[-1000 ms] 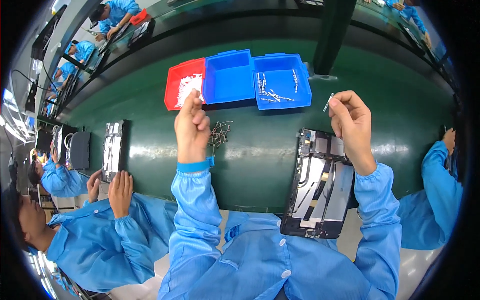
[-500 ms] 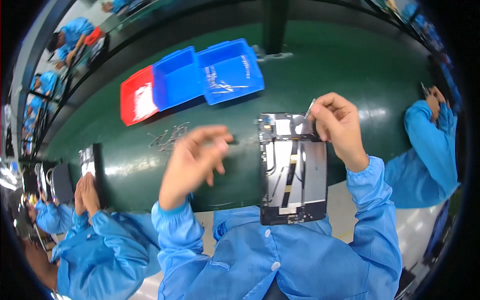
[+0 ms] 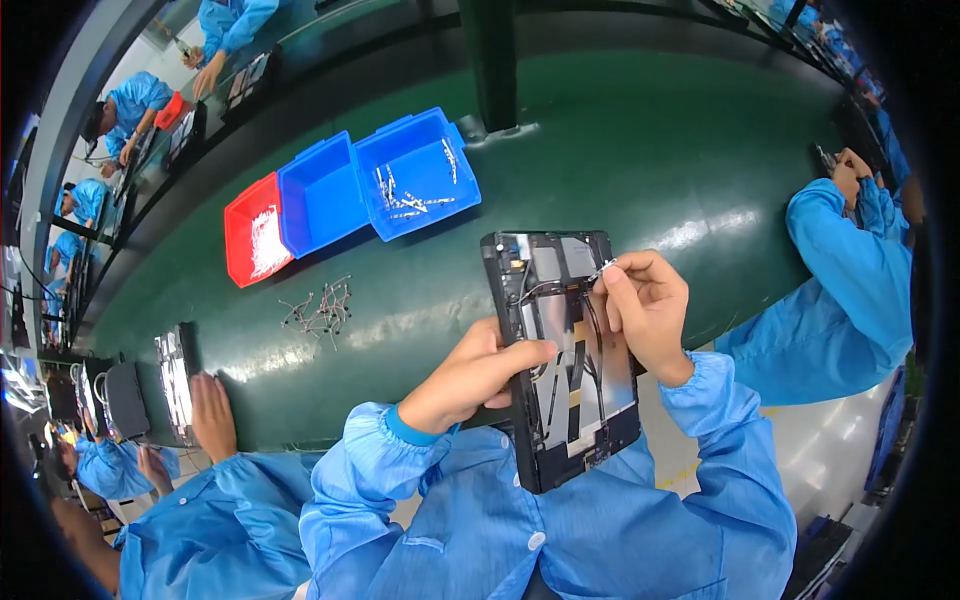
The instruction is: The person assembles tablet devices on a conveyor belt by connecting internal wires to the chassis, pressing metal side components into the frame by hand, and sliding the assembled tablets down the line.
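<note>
The open tablet-like device [image 3: 570, 370] is held up in front of the person's blue smock, at the near edge of the tabletop [image 3: 400, 310], tilted, its inner side with flat panels, dark cables and boards facing up. The left hand [image 3: 475, 370] grasps its left edge, the thumb lying over the frame and hiding a bit of it. The right hand [image 3: 648, 305] pinches a small pale strip [image 3: 603, 268] between thumb and forefinger at the device's upper right; it covers part of the right edge, and whether the strip touches the device I cannot tell.

Beyond the device, left of the hands, a loose tangle of thin wires [image 3: 325, 312] lies on the tabletop. Farther back, three bins stand side by side: a red bin [image 3: 238, 235] with white pieces, a bare middle blue bin [image 3: 325, 195], and a right blue bin [image 3: 410, 155] with scattered small strips. A dark post [image 3: 490, 70] rises just behind the right blue bin. At far left, a co-worker's hand [image 3: 212, 415] rests beside another opened device [image 3: 175, 385]; at far right is another co-worker's blue sleeve [image 3: 845, 235].
</note>
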`<state>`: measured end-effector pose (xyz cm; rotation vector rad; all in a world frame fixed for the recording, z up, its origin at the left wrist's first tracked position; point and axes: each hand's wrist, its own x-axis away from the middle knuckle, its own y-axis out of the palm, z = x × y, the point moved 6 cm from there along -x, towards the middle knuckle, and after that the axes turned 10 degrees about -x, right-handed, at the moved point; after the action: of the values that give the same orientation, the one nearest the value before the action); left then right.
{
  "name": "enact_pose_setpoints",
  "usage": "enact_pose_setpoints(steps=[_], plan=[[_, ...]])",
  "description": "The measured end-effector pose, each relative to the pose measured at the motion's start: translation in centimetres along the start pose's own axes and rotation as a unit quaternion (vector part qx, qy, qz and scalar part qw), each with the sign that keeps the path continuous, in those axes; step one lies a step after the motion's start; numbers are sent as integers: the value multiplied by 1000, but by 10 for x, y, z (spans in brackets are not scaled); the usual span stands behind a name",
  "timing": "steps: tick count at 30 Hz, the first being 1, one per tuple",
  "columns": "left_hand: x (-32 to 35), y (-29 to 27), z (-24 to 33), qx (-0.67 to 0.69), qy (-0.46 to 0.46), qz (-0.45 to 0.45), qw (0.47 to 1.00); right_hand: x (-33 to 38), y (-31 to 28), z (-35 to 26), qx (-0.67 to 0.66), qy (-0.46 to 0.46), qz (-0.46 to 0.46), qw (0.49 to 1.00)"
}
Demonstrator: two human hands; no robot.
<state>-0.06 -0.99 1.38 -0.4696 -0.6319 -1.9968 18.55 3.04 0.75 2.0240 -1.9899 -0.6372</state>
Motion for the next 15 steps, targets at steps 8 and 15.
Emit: enact_pose_setpoints(steps=[8, 15], plan=[[6, 9, 81, -189, 377, 186, 887, -57, 20, -100, 1, -126, -32, 991], [-13, -5, 73, -418, 551, 394, 606, -79, 86, -120, -79, -46, -221, 971]])
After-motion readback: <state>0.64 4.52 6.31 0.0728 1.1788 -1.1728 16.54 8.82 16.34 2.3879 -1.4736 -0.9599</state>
